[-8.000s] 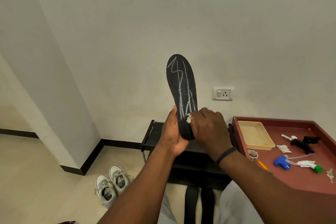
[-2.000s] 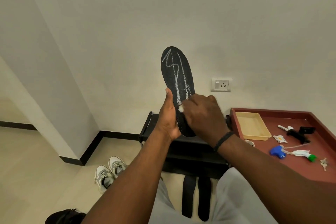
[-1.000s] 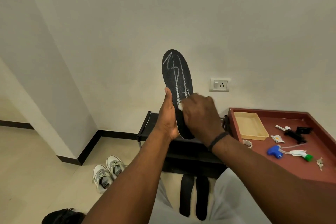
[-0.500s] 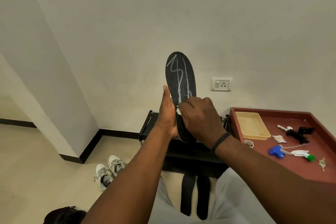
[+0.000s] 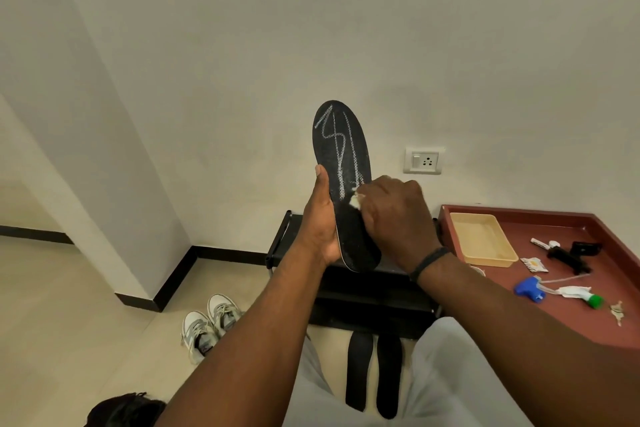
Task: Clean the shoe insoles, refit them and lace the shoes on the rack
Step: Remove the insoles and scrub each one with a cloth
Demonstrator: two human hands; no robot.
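Two bare arms reach out from the bottom of the view. No sleeves cover them, so the forearms show all the way up to the wrists. The left hand (image 5: 320, 218) has no ring, no watch and no glove on it. The right hand (image 5: 393, 211) is bare too. Around the right wrist sits a thin black band (image 5: 429, 262). It is plain and dark, with no writing that can be read. Low down, between and under the arms, the person's legs show. They are covered in light grey trousers (image 5: 446, 374). The cloth looks smooth and has no pattern.
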